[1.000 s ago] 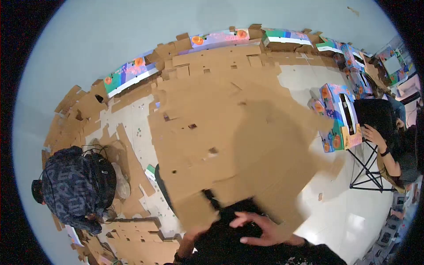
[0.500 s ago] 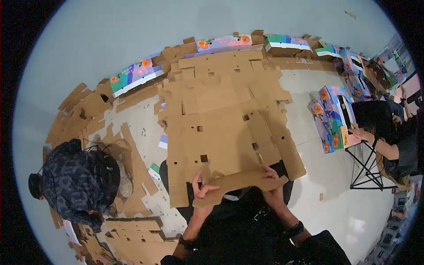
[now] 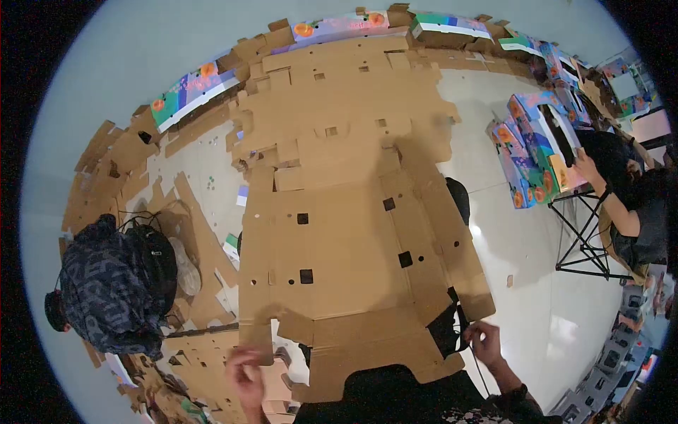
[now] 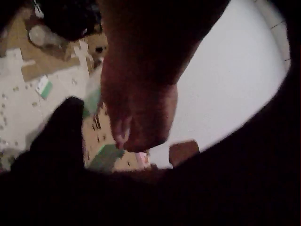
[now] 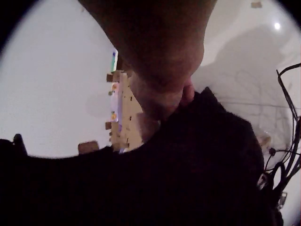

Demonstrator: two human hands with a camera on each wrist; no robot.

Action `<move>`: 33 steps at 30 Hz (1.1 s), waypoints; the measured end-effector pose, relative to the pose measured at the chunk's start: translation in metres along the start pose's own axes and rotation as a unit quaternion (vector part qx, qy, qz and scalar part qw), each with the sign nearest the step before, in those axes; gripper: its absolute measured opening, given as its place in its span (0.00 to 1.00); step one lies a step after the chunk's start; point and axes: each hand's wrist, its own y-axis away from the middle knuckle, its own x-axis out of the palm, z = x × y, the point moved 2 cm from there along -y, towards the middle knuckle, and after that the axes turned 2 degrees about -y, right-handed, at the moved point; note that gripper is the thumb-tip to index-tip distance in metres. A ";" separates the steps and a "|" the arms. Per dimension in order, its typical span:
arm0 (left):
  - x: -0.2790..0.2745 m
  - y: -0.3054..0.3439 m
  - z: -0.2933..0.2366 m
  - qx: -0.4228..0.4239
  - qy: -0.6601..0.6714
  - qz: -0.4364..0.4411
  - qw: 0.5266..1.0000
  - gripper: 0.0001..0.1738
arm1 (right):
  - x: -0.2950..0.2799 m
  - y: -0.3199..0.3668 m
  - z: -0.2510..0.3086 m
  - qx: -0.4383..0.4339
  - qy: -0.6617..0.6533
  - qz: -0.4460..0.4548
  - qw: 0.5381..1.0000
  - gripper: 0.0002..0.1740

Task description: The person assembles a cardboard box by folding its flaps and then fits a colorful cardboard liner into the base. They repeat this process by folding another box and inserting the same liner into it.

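A large flattened cardboard box [image 3: 346, 254] with square and round holes lies in front of me, its near flap [image 3: 374, 350] reaching over my dark clothing. At its near left corner is my left hand [image 3: 245, 374], fingers loosely bent and overlapping the corner's edge. The left wrist view shows this hand [image 4: 141, 113] with its fingers pointing down. Beyond the near right corner, my right hand [image 3: 485, 344] has bent fingers beside a thin black cable [image 3: 480, 371]; I cannot tell whether they pinch it. In the right wrist view, dark clothing [image 5: 207, 141] partly hides that hand's fingers.
More flat cardboard [image 3: 339, 106] stretches toward the wall, edged by printed fruit cartons [image 3: 339, 28]. At left, a person in a dark patterned jacket [image 3: 106, 290] bends over. At right, another person's hand [image 3: 586, 169] touches a printed carton [image 3: 544, 148] above a folding stool [image 3: 590, 247].
The cardboard, blurred in motion a second ago, now lies still. Half a second ago both hands held its raised near flap; they have let go and moved apart, and the flap lies lower.
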 end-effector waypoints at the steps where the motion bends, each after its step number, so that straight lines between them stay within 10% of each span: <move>1: -0.012 -0.001 0.033 0.065 -0.013 -0.084 0.994 0.18 | -0.004 -0.009 -0.012 0.006 -0.004 -0.035 0.999 0.12; 10: -0.004 -0.059 0.097 -0.156 0.066 0.030 0.985 0.52 | -0.050 -0.097 -0.053 -0.107 0.051 -0.219 0.969 0.36; 16: 0.036 -0.080 0.055 0.034 0.057 0.105 0.992 0.45 | -0.069 -0.114 0.037 -0.162 0.191 0.095 0.963 0.53; 17: 0.042 -0.087 0.021 0.068 -0.034 0.114 0.991 0.29 | -0.065 -0.117 0.033 -0.098 0.234 0.151 0.956 0.62; 20: 0.049 -0.085 0.026 0.098 -0.038 0.115 0.988 0.24 | -0.049 -0.107 0.063 -0.094 0.071 0.109 0.987 0.65; 33: 0.077 -0.066 -0.006 0.084 -0.031 0.081 0.993 0.18 | -0.035 -0.135 0.099 -0.232 0.039 0.029 0.971 0.28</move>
